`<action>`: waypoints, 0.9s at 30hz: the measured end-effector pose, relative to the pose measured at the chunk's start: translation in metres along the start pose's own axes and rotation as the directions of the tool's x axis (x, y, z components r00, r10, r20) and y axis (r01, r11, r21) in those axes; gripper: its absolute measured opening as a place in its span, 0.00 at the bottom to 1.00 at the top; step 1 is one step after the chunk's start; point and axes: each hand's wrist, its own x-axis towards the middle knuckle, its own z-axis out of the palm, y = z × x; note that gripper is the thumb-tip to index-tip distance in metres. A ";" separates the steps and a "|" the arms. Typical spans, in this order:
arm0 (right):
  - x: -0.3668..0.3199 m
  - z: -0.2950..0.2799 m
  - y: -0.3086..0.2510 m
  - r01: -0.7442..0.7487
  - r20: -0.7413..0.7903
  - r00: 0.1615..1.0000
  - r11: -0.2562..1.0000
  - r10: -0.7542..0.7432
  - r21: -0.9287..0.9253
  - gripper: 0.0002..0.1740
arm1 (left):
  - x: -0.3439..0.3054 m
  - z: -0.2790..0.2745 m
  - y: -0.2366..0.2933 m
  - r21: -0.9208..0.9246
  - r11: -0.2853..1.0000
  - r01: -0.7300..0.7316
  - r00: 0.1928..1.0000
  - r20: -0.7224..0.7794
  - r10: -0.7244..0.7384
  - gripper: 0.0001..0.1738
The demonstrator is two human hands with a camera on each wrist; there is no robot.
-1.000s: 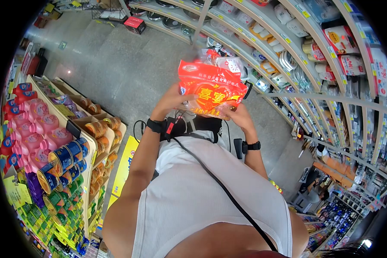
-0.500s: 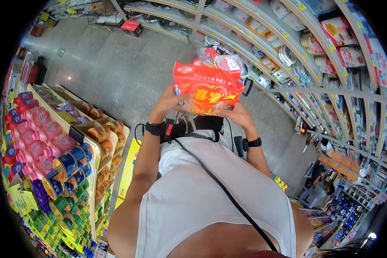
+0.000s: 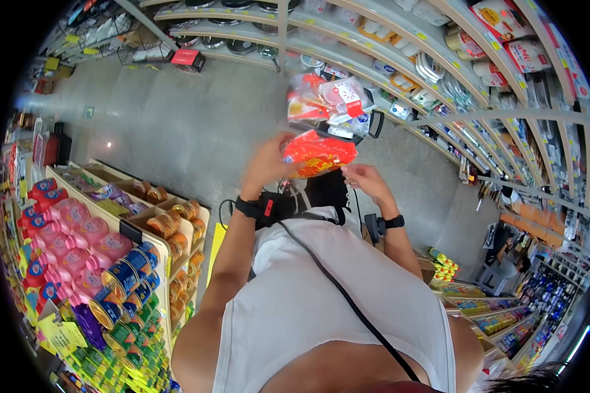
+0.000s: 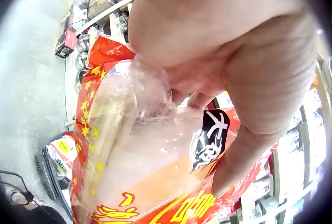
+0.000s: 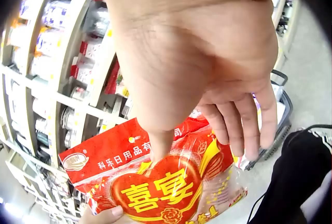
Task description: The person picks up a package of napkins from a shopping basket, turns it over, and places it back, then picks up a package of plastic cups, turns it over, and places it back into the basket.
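A red plastic packet (image 3: 318, 154) with large yellow lettering is held in my left hand (image 3: 267, 164), out in front of my waist. In the left wrist view, fingers and thumb grip the crinkled packet (image 4: 150, 141) across its clear window, and pale contents show through the film. My right hand (image 3: 368, 183) is at the packet's right edge with its fingers loosely extended. The right wrist view has that thumb overlapping the heart-printed face, while the other fingers hang beside the packet (image 5: 155, 182).
Just beyond the packet stands a dark basket (image 3: 377, 124) holding wrapped goods (image 3: 337, 98). Stocked shelves (image 3: 400, 39) curve along the far and right sides. On the left is a display of pink bottles (image 3: 78, 242) and cans (image 3: 131, 275). Grey floor (image 3: 177, 118) lies between.
The packet has come down towards my body and tilted, uncovering the basket's goods behind it. My right hand has let go of its edge. Shelves and display have shifted in the head view.
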 end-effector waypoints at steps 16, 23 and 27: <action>0.006 -0.024 0.005 0.013 -0.035 0.991 0.166 0.126 0.986 0.27 | 0.084 0.074 0.088 0.281 0.668 -0.689 0.707 0.462 0.535 0.39; 0.051 -0.054 -0.003 0.092 -0.089 0.989 -0.026 0.119 0.995 0.19 | 0.148 0.074 0.108 0.309 0.718 -0.624 0.754 0.478 0.450 0.39; 0.087 -0.082 0.006 0.140 -0.130 0.984 -0.071 0.123 0.988 0.18 | 0.189 0.081 0.108 0.350 0.700 -0.622 0.735 0.570 0.368 0.43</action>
